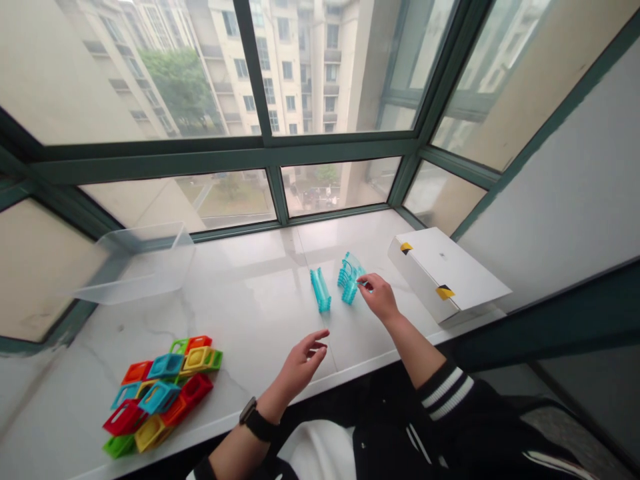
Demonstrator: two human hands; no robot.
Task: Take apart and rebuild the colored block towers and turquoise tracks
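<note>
We can read no text, brand, number or sign anywhere. The white box [447,275] carries only marks that spell nothing for us: a small yellow-and-black tab at its far left corner, a second such tab on its near edge, and a tiny dark mark in the middle of its lid, too small to make out as a letter or logo. The building fronts beyond the window behind the box show no lettering we can make out.
</note>
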